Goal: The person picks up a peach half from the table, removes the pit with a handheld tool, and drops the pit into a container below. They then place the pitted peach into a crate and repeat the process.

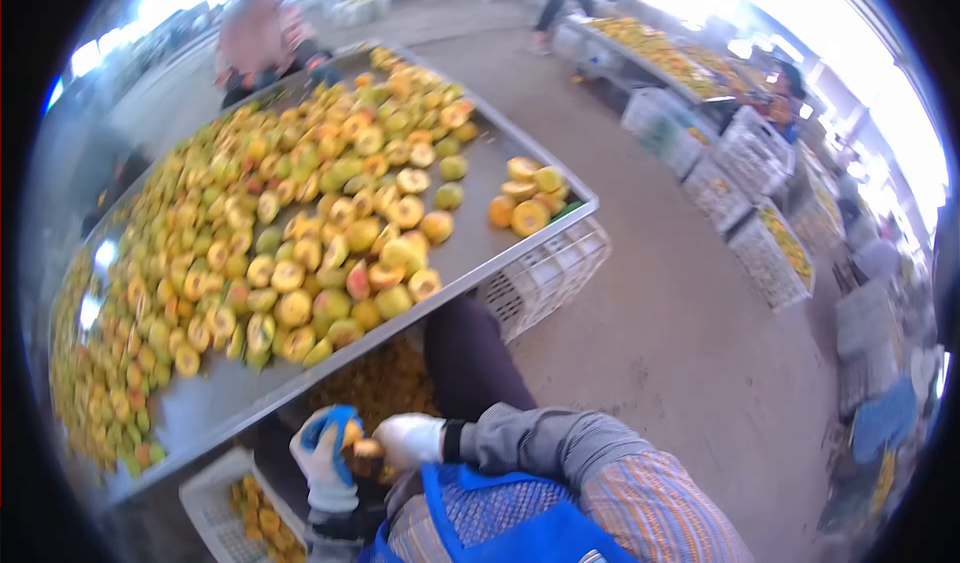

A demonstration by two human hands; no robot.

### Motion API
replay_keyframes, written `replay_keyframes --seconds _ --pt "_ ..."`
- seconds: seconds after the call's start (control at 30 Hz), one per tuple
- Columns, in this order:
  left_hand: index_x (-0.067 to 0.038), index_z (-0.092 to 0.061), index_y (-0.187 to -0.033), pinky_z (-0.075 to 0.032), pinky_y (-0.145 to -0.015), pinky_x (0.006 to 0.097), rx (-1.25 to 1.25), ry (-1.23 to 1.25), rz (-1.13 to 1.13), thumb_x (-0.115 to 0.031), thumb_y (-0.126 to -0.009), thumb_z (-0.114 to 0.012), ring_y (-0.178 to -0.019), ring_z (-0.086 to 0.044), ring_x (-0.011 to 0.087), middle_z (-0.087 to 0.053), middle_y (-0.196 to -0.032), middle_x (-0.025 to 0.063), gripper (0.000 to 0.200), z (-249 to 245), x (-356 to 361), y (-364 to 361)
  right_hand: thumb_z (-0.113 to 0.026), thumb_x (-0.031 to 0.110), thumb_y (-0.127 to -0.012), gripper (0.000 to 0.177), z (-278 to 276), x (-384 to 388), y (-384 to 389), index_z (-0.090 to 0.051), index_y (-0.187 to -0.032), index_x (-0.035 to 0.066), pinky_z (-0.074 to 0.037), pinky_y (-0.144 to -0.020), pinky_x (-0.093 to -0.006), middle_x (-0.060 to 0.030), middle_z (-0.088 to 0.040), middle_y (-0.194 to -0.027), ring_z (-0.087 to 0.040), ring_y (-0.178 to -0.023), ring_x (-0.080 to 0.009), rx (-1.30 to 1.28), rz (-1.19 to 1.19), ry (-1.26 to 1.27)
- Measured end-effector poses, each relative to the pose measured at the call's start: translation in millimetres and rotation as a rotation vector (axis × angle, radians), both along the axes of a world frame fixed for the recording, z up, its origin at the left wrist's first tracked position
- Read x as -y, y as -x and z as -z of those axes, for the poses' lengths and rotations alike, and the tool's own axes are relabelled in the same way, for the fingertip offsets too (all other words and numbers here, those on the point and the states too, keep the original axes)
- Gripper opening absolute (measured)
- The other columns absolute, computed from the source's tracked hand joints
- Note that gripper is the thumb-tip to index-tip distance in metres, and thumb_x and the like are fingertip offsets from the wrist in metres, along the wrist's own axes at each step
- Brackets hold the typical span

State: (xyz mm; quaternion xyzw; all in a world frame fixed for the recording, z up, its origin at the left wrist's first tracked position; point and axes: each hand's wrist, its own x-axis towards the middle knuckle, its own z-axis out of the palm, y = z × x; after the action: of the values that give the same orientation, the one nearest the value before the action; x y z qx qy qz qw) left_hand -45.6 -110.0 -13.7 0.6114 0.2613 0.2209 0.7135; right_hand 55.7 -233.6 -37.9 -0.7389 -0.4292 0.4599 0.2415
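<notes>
My left hand [325,455], in a white glove with blue on its fingers, is closed around a cut orange-yellow peach half [351,432]. My right hand [410,440], in a white glove, is closed right beside it, near another cut peach piece [368,448]. Whatever sits in the right fingers is hidden. Both hands are over my lap, below the near edge of a metal tray table [510,148]. Many green, yellow and reddish peach halves [293,308] are spread across it, cut faces showing on many. A small separate group of halves [528,198] lies at its right corner.
A white crate [222,508] with orange-yellow pieces stands at lower left. Under the tray's right corner is another white crate [550,273]. A person [262,33] works across the tray. Stacked crates [760,158] and a second fruit-covered table [655,53] are at the right.
</notes>
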Motion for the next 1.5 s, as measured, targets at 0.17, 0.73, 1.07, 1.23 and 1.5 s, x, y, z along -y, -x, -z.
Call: replay_keyframes --seconds 0.17,0.73,1.07,1.23,1.5 --pt "0.001 -0.066 -0.092 -0.055 -0.063 0.0316 0.004 0.257 0.039 -0.039 -0.095 -0.056 -0.070 -0.066 0.0213 -0.067 -0.080 0.0123 0.041 -4.3 -0.6 -3.3 -0.075 0.031 -0.076 0.033 2.1 -3.0 10.8 -0.070 -0.098 0.007 -0.052 -0.072 -0.0364 -0.0115 -0.071 -0.085 -0.068 -0.080 -0.0244 -0.298 0.039 0.122" --pt "-0.004 -0.061 -0.099 -0.058 -0.059 0.0376 0.170 0.399 -0.619 -0.042 -0.097 -0.054 -0.066 -0.065 0.0237 -0.064 -0.083 0.0095 0.039 3.5 -84.4 79.2 -0.060 0.032 -0.084 0.037 -3.7 -0.3 -14.8 -0.063 -0.111 0.007 -0.050 -0.081 -0.0450 -0.0205 -0.068 -0.096 -0.065 -0.093 -0.0365 0.238 -0.178 0.014" --pt "-0.007 -0.064 -0.095 -0.043 -0.085 0.0461 -0.654 -1.266 -0.282 -0.037 -0.077 -0.073 -0.097 -0.056 0.0334 -0.063 -0.097 0.0118 0.036 -19.0 -98.4 32.1 -0.057 0.030 -0.084 0.041 33.7 3.8 -13.5 -0.057 -0.114 0.002 -0.052 -0.071 -0.0487 -0.0202 -0.069 -0.083 -0.067 -0.079 -0.0367 0.399 -0.238 0.045" --pt "0.000 -0.064 -0.108 -0.047 -0.090 0.0434 -1.278 -0.754 0.231 -0.063 -0.081 -0.059 -0.107 -0.062 0.0333 -0.067 -0.111 0.0182 0.068 -37.6 -94.9 -109.3 -0.056 0.039 -0.088 0.057 12.6 -2.0 -15.4 -0.048 -0.131 0.003 -0.051 -0.078 -0.0449 -0.0205 -0.069 -0.095 -0.067 -0.090 -0.0346 0.282 -0.216 0.104" --pt "-0.001 -0.055 -0.118 -0.052 -0.088 0.0353 -0.563 -0.499 -0.220 -0.021 -0.070 -0.081 -0.097 -0.066 0.0266 -0.066 -0.109 0.0147 0.059 31.3 -117.6 -93.3 -0.056 0.041 -0.089 0.059 12.6 3.3 -22.9 -0.046 -0.135 0.004 -0.051 -0.079 -0.0458 -0.0224 -0.068 -0.094 -0.066 -0.090 -0.0366 0.273 -0.190 0.061"
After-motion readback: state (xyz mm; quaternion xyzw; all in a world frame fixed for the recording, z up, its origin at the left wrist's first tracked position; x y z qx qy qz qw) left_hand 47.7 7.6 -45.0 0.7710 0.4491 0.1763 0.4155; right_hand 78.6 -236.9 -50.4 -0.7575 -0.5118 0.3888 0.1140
